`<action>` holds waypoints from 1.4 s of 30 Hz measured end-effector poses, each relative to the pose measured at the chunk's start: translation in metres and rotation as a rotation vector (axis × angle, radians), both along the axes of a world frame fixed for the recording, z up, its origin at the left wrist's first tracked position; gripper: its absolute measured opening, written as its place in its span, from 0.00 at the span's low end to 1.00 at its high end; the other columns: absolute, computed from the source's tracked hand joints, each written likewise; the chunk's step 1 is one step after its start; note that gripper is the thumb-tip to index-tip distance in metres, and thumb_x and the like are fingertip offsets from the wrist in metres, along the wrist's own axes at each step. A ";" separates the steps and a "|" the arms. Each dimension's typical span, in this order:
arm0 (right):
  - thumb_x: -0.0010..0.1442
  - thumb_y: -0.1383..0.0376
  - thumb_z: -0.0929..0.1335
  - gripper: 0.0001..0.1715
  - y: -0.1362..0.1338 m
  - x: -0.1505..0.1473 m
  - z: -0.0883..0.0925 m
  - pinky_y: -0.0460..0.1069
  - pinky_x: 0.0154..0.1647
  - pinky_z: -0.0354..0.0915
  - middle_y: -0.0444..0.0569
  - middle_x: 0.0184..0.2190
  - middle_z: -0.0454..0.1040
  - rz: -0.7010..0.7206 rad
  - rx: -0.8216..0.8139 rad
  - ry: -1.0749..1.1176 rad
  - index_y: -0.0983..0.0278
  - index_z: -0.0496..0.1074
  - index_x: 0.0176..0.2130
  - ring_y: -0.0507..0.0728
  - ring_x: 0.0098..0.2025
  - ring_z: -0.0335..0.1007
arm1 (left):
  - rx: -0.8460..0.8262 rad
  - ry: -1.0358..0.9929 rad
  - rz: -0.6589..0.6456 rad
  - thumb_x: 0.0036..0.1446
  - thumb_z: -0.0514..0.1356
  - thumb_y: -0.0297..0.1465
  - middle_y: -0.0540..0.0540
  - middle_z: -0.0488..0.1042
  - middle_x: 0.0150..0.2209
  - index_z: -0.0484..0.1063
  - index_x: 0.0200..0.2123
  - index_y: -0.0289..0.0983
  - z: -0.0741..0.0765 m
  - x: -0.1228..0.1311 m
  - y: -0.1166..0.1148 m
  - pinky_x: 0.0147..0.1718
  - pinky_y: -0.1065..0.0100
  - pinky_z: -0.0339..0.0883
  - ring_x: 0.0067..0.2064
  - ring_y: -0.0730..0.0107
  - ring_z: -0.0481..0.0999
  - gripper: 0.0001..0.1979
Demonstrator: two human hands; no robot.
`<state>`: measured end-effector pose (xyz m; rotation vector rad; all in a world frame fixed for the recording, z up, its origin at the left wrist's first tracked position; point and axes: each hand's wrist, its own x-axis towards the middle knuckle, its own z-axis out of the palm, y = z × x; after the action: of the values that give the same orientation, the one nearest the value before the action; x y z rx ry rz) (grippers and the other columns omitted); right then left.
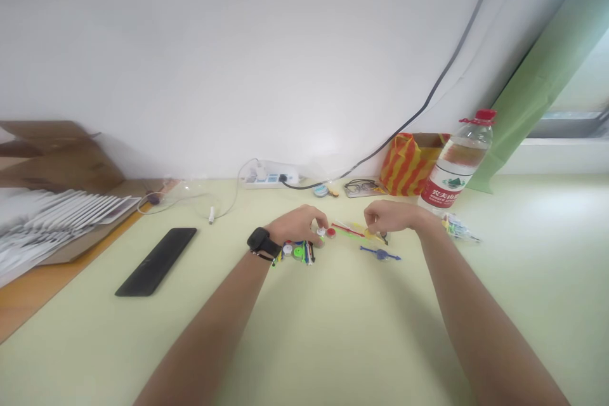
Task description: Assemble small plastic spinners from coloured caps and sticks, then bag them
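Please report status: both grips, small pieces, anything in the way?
Left grip at white disc, beside red disc. Right grip at yellow piece, hold unclear. Red arrow lies between grips; no clear obstacle seen.

- I read one solid-blue, arrow-ended plastic piece (pixel 381 255).
- I read one red, slender plastic stick (pixel 349 229).
- I read one boxy bag (pixel 403 166), striped yellow and orange-red.
- I read one pale-green tabletop (pixel 537 266).

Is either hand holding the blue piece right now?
No, the blue piece lies on the table, apart from both the left hand and the right hand.
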<state>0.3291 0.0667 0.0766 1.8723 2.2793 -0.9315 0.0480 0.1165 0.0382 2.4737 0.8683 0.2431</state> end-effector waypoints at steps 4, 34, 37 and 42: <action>0.55 0.63 0.71 0.06 -0.005 -0.004 0.007 0.46 0.26 0.62 0.47 0.29 0.78 -0.061 0.099 0.192 0.61 0.69 0.30 0.57 0.33 0.76 | 0.026 -0.146 0.056 0.49 0.71 0.44 0.45 0.80 0.44 0.80 0.45 0.40 0.011 0.003 -0.005 0.37 0.65 0.69 0.42 0.59 0.77 0.21; 0.56 0.65 0.65 0.09 -0.003 -0.068 -0.002 0.48 0.35 0.65 0.43 0.26 0.69 -0.131 0.208 0.944 0.61 0.67 0.40 0.53 0.31 0.67 | 0.017 -0.673 0.099 0.57 0.65 0.32 0.46 0.81 0.36 0.76 0.39 0.35 0.031 0.025 -0.022 0.38 0.68 0.77 0.35 0.69 0.81 0.08; 0.59 0.64 0.62 0.06 0.001 -0.064 -0.009 0.46 0.31 0.59 0.42 0.28 0.67 -0.129 0.295 0.795 0.61 0.67 0.37 0.52 0.30 0.62 | 0.022 -0.624 0.086 0.56 0.64 0.29 0.47 0.81 0.33 0.77 0.38 0.35 0.030 0.024 -0.023 0.37 0.69 0.75 0.33 0.70 0.80 0.06; 0.58 0.69 0.63 0.14 0.008 -0.051 -0.022 0.47 0.36 0.62 0.49 0.40 0.76 -0.035 0.312 0.287 0.63 0.73 0.43 0.56 0.40 0.69 | -0.057 -0.425 0.033 0.51 0.68 0.32 0.47 0.80 0.30 0.77 0.29 0.35 0.020 0.026 -0.025 0.33 0.69 0.71 0.32 0.67 0.79 0.06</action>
<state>0.2776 0.0749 0.0548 2.0135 2.7061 -0.9498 0.0738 0.0913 0.0578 2.2333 0.7200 0.7147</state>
